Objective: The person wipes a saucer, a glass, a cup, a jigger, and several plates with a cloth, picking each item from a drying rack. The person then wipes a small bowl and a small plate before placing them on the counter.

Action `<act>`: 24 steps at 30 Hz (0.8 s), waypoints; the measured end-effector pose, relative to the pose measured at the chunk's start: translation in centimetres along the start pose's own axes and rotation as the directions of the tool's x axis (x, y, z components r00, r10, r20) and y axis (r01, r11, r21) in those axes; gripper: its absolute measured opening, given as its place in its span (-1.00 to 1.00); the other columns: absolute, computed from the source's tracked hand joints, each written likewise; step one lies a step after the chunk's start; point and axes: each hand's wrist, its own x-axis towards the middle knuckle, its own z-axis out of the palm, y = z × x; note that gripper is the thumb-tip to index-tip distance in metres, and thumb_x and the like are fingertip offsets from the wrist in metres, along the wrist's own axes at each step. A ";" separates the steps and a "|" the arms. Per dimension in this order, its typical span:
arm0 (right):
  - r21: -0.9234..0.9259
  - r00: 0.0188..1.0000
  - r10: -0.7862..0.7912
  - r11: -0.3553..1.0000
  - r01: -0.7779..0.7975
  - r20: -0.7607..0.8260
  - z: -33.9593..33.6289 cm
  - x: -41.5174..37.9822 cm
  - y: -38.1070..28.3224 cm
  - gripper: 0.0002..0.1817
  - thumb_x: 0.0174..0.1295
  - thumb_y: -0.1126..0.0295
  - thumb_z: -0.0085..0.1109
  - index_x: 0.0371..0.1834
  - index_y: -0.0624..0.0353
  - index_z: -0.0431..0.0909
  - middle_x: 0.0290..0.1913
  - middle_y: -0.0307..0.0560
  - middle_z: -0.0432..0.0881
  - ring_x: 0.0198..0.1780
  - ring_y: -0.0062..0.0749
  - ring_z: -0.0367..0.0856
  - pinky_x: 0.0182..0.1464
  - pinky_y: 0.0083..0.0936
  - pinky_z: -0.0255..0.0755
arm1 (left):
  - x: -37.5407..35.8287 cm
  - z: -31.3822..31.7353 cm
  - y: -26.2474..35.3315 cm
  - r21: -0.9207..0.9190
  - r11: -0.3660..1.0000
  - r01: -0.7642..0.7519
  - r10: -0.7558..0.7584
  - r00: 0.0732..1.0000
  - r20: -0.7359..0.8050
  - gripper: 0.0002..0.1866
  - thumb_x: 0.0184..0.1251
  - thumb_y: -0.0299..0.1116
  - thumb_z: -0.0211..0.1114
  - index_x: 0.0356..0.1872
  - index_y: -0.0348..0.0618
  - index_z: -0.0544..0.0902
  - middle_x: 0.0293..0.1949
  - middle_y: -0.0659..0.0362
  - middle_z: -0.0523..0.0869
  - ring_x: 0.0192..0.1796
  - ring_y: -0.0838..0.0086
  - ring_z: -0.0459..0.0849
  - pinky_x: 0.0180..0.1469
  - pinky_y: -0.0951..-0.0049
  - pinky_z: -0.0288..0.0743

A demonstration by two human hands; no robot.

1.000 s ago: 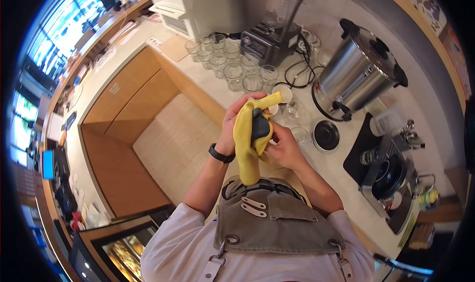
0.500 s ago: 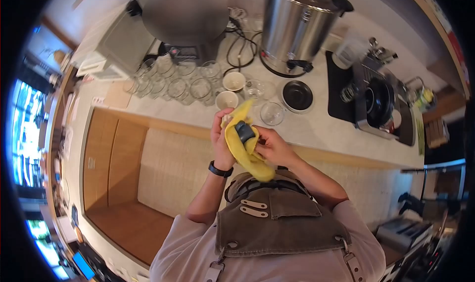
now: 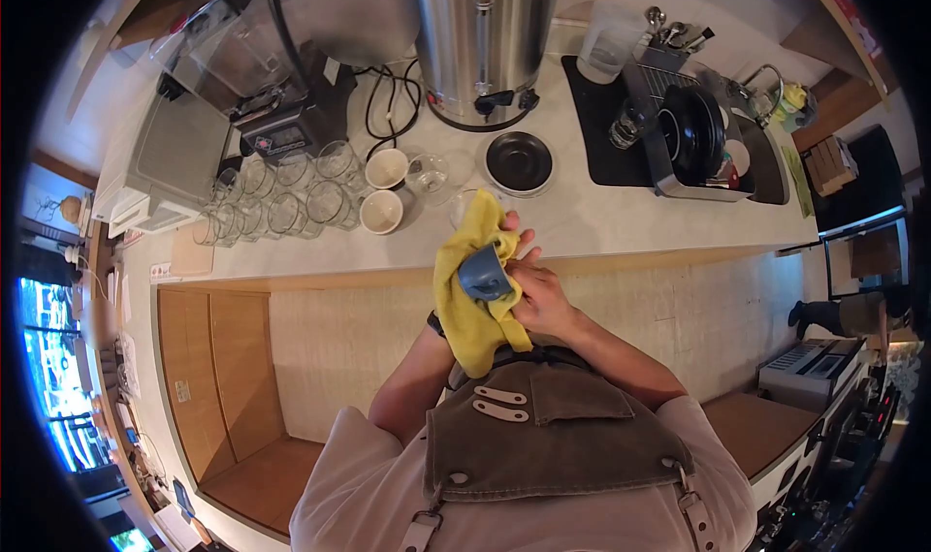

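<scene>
A small blue-grey cup lies tilted in a yellow cloth, close in front of the apron and short of the counter edge. My left hand is mostly hidden behind the cloth and holds it around the cup; only some fingertips stick out past the far side. From the right, my right hand grips the cup's side, its fingers bent and partly behind the cup. On the counter beyond, two white cups stand near a dark round dish.
Several clear glasses crowd the counter's left part beside a blender. A steel urn stands at the back. To the right are a black mat, a dish rack with dark dishes, and a sink.
The cup has turned and shows more of its outside. The cloth now hangs over my left hand, hiding most of it. My view has swung right, so the counter items appear further left.
</scene>
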 end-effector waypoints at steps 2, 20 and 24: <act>0.037 0.984 0.166 0.985 -0.168 0.060 -2.8 -0.9 -0.7 -0.66 0.07 0.66 0.07 -0.04 0.37 0.56 -0.12 0.15 0.70 -0.09 0.05 0.71 -0.03 -0.25 0.60 | 1.1 -3.9 -1.3 0.311 0.950 0.038 -0.078 0.990 0.116 -0.55 0.52 -0.27 0.20 0.33 -0.17 0.44 0.17 0.21 0.63 0.23 0.37 0.60 0.29 0.31 0.45; -0.227 0.972 0.173 0.965 -0.134 0.161 -21.0 -9.2 0.6 -0.55 -0.08 0.70 0.17 -0.02 0.30 0.57 0.04 0.16 0.66 0.09 0.09 0.66 0.00 -0.18 0.62 | 6.2 5.3 -10.4 0.719 0.598 0.354 -0.618 0.775 0.133 -0.48 0.57 -0.08 0.18 0.32 -0.26 0.43 0.09 0.19 0.60 0.01 0.54 0.57 0.06 0.50 0.49; -0.272 0.918 0.251 0.947 -0.168 0.306 -24.8 -10.9 1.4 -0.55 -0.08 0.67 0.17 -0.01 0.25 0.60 0.03 0.12 0.67 -0.01 0.05 0.68 -0.07 -0.17 0.61 | 8.3 7.2 -12.7 0.908 0.409 0.093 -0.618 0.760 0.201 -0.37 0.38 -0.28 0.42 0.38 -0.25 0.40 0.23 0.15 0.56 0.26 0.39 0.54 0.26 0.36 0.44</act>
